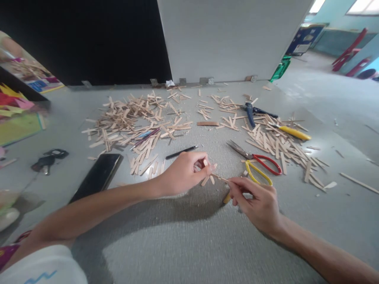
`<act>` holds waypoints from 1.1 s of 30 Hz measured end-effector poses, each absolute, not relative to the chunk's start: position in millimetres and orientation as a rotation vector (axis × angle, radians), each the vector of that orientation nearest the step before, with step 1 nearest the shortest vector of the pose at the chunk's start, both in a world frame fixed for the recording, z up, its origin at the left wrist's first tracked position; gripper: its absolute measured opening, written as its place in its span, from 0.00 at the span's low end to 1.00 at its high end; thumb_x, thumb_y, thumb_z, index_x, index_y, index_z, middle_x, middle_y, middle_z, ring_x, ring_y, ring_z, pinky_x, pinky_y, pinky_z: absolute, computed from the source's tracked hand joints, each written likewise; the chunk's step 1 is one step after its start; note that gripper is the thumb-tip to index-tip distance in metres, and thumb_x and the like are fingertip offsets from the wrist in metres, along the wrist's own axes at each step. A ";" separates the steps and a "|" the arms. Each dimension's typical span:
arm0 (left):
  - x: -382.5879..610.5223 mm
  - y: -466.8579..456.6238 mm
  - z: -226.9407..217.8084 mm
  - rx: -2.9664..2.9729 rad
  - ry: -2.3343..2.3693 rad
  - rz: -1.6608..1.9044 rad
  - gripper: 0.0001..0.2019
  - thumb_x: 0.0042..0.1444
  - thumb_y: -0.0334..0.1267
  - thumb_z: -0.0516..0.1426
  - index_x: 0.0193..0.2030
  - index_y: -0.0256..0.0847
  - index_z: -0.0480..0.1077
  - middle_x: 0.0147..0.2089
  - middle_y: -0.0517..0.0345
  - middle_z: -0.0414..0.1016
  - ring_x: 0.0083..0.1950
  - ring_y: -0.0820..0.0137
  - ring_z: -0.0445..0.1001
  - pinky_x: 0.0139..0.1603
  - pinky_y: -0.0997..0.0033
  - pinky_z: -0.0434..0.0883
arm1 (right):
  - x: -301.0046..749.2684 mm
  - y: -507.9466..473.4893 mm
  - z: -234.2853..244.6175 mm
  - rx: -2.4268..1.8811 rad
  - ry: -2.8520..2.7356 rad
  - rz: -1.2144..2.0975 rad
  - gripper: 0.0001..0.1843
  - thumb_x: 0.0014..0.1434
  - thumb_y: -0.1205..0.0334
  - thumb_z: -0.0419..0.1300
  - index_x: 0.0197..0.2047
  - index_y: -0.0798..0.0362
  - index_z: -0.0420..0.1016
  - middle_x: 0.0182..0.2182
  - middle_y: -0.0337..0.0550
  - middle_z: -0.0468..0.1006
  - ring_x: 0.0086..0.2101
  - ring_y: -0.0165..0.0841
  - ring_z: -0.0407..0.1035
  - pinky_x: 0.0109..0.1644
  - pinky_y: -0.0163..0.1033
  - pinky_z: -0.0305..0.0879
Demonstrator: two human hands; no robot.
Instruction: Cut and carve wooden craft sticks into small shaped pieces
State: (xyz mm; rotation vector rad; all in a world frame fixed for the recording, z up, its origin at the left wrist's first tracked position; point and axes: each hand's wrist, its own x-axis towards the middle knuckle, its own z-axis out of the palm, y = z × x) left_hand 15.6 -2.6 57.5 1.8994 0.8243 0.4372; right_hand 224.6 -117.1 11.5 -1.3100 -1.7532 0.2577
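Note:
My left hand (189, 171) is closed, thumb against fingers, on a few short wooden craft sticks (212, 180) that stick out around its fingertips. From there a thin wooden stick (220, 178) reaches across to my right hand (257, 197), which pinches its other end between thumb and fingers. A yellow piece (227, 198) shows partly beneath the right hand; its kind is hidden. Just beyond that hand lie scissors (239, 150) with one red and one yellow handle, blades apart. A black pen (181, 152) rests behind my left hand.
Cut craft sticks lie in a heap (127, 112) at left and another pile (272, 142) at right. Dark blue pliers (250, 114) and a yellow-handled tool (294, 132) rest on the right pile. A black phone (99, 175) and keys (49, 161) lie left. An upright panel (233, 39) stands behind.

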 end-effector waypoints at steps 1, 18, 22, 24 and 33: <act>15.6 -2.5 58.0 1.897 0.802 0.426 0.13 0.69 0.45 0.58 0.35 0.41 0.73 0.29 0.58 0.81 0.31 0.69 0.78 0.37 0.70 0.73 | 224.3 -116.5 12.0 -1.321 -1.745 0.288 0.09 0.70 0.68 0.61 0.39 0.50 0.83 0.19 0.32 0.80 0.18 0.28 0.74 0.27 0.31 0.75; 13.3 7.2 57.5 1.570 0.706 0.514 0.08 0.64 0.33 0.62 0.38 0.41 0.65 0.42 0.52 0.83 0.36 0.70 0.82 0.34 0.72 0.77 | 239.5 -91.9 -12.0 -1.421 -1.930 0.311 0.21 0.73 0.67 0.55 0.66 0.49 0.73 0.58 0.56 0.83 0.56 0.46 0.81 0.56 0.54 0.82; 12.7 7.7 56.2 1.562 0.696 0.516 0.08 0.67 0.34 0.60 0.44 0.43 0.62 0.42 0.53 0.84 0.39 0.70 0.81 0.34 0.72 0.76 | 244.8 -83.7 -21.5 -1.270 -2.351 0.209 0.29 0.73 0.71 0.51 0.73 0.47 0.68 0.68 0.52 0.76 0.70 0.49 0.66 0.69 0.65 0.70; 13.0 7.3 56.1 1.574 0.709 0.507 0.07 0.69 0.34 0.58 0.46 0.43 0.62 0.42 0.53 0.84 0.37 0.71 0.79 0.35 0.71 0.75 | 245.6 -84.1 -21.6 -1.244 -2.389 0.160 0.25 0.74 0.71 0.53 0.70 0.51 0.72 0.62 0.54 0.80 0.63 0.48 0.73 0.64 0.60 0.74; 15.3 4.3 58.9 1.625 0.753 0.509 0.04 0.66 0.35 0.61 0.41 0.39 0.70 0.39 0.53 0.83 0.38 0.69 0.81 0.34 0.72 0.75 | 249.9 -91.4 -2.2 -1.348 -2.422 0.024 0.11 0.69 0.76 0.57 0.39 0.53 0.76 0.36 0.48 0.78 0.36 0.40 0.71 0.41 0.44 0.68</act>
